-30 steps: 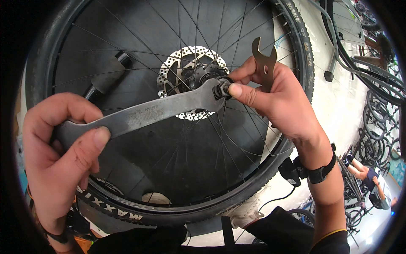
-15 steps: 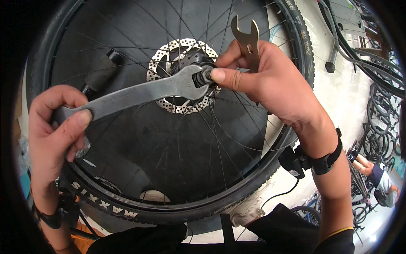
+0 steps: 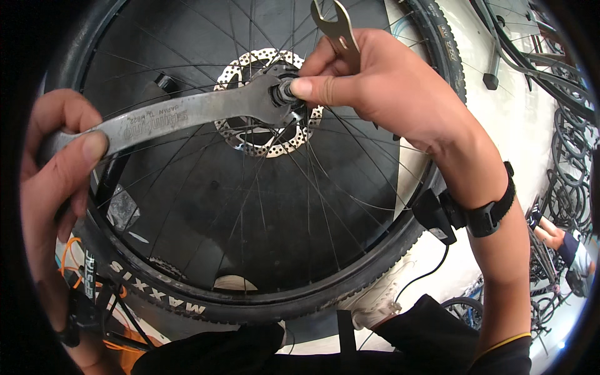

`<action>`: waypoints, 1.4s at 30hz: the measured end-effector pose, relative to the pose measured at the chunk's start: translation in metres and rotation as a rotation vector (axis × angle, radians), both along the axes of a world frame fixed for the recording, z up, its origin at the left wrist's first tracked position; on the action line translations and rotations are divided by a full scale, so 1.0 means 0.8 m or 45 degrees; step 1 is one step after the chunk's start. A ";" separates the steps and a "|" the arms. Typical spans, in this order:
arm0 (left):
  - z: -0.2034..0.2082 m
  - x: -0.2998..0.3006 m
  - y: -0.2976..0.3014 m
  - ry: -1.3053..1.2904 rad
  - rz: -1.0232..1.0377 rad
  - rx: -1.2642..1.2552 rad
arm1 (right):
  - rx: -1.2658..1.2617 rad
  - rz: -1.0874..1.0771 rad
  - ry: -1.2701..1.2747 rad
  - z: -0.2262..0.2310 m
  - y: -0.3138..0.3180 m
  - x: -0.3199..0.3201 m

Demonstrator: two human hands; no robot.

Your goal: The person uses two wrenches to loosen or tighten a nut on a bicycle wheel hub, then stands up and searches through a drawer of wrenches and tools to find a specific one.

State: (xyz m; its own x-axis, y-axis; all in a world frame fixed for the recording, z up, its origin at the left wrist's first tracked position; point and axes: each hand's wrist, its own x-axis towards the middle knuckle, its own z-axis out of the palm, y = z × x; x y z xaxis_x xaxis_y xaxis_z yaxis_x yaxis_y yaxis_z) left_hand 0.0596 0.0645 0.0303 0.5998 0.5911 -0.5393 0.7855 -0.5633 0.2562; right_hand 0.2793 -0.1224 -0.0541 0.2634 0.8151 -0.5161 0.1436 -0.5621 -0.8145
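My left hand (image 3: 59,147) is closed on the handle end of a large grey open-end wrench (image 3: 172,117). The wrench's jaw lies around the threaded axle end (image 3: 285,92) at the hub of a bicycle wheel. My right hand (image 3: 375,87) pinches that axle end between thumb and fingers. The same hand keeps a thin steel cone wrench (image 3: 338,29) against its palm, jaw pointing up and away. Beneath the tools sits a perforated disc brake rotor (image 3: 269,151). How far the jaw grips the nut is partly hidden.
The wheel's black tyre (image 3: 250,310) lies flat, with spokes running over a dark mat (image 3: 206,231). Behind the spokes at left is a dark tube-shaped part (image 3: 165,84). A clear plastic bag (image 3: 122,209) lies lower left. Bicycles (image 3: 565,156) and a person (image 3: 572,253) appear at right.
My left hand has moved left and slightly up with the large wrench, whose engraved face now shows. My right hand and the cone wrench have shifted up and left.
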 end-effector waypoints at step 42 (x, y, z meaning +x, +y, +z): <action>0.150 -0.182 -0.047 -0.841 0.313 -0.670 | 0.109 -0.159 0.131 0.185 -0.287 0.109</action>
